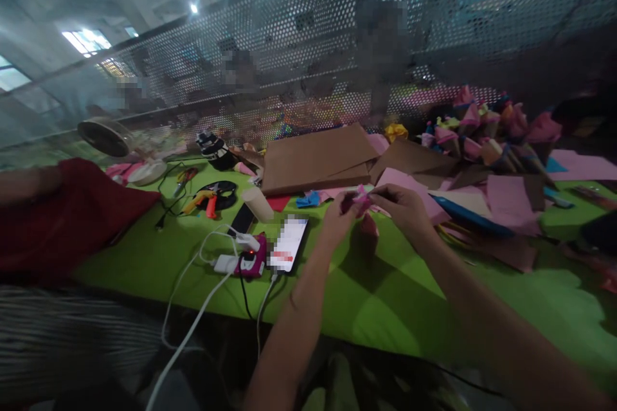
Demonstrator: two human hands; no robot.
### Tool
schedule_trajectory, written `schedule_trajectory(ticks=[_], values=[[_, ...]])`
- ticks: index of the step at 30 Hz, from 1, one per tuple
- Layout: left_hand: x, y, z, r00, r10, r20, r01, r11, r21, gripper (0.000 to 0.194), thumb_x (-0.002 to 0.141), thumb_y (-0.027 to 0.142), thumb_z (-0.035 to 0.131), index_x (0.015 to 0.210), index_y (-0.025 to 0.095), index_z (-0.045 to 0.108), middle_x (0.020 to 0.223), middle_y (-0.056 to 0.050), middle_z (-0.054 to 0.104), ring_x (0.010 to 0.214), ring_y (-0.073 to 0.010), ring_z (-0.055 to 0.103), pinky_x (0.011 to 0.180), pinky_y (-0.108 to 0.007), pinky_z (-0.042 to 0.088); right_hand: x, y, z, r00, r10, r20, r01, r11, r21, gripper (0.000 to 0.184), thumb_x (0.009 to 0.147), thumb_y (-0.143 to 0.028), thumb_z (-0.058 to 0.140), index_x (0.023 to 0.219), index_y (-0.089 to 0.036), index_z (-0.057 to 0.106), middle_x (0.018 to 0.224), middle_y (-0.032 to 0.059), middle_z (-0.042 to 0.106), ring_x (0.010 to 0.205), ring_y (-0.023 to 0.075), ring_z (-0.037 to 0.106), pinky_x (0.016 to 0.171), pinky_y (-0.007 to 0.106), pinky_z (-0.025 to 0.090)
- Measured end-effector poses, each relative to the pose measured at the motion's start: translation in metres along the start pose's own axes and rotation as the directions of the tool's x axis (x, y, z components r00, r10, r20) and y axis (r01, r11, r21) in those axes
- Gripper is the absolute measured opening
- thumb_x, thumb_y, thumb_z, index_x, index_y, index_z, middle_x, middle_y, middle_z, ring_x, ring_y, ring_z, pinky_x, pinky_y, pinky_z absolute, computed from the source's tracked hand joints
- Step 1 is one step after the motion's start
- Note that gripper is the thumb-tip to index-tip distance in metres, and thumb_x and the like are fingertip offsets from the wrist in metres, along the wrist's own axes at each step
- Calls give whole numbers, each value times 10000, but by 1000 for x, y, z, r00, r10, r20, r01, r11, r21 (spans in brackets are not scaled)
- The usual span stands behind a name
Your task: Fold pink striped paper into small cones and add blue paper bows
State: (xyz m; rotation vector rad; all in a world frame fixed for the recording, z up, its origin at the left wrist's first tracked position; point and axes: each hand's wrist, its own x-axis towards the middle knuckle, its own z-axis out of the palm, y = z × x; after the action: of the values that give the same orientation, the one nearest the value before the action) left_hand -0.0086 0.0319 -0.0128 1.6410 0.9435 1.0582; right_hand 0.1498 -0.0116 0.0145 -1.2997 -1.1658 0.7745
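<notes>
Over the green table, my left hand point(341, 210) is closed around a small pink paper bundle point(362, 195). A darker pink, cone-like lower part point(369, 228) hangs beneath my fingers, seemingly part of the same bundle. Fingers of my right hand point(400, 202) pinch at the bundle's top from the right side; the exact bit between them is too small to make out. Just left of my hands lies a crumpled blue piece point(308, 199). A lit phone point(288, 244) rests near my left forearm.
Left are a magenta power strip point(250, 260) with white cables, a paper tube point(258, 204), an orange-yellow glue gun point(207, 200) and a fan point(106, 137). Cardboard point(315, 157) lies behind. Right are pink sheets point(511, 202) and several wrapped paper bundles point(482, 125). A red-sleeved person point(72, 211) sits left.
</notes>
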Motion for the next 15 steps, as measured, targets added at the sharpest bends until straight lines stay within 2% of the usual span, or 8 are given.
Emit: schedule_trajectory(ticks=[3, 9, 15], values=[[0, -6, -4, 997, -79, -2, 78, 995, -67, 137, 868, 188, 675, 1004, 193, 653, 1018, -47, 738, 946, -153, 698, 940, -359, 557, -2, -2, 3, 999, 19, 38, -22, 997, 77, 379, 672, -602, 769, 726, -229, 726, 674, 16, 689, 640, 179, 586, 627, 326, 473], [-3, -10, -9, 992, -121, -21, 115, 977, -180, 181, 796, 205, 752, 962, 180, 686, 963, -36, 735, 900, -147, 682, 920, -338, 551, -5, -5, 1, 987, 93, 134, -104, 991, 82, 436, 621, -630, 827, 761, -225, 748, 742, 28, 726, 705, 191, 635, 695, 341, 513], [-6, -8, -10, 992, -124, -20, 114, 954, -278, 243, 731, 294, 829, 918, 182, 724, 946, -50, 744, 906, -181, 677, 939, -369, 527, -2, -9, -10, 956, 190, 225, -200, 980, 19, 465, 565, -631, 855, 772, -221, 777, 786, 49, 759, 730, 201, 649, 708, 336, 515]])
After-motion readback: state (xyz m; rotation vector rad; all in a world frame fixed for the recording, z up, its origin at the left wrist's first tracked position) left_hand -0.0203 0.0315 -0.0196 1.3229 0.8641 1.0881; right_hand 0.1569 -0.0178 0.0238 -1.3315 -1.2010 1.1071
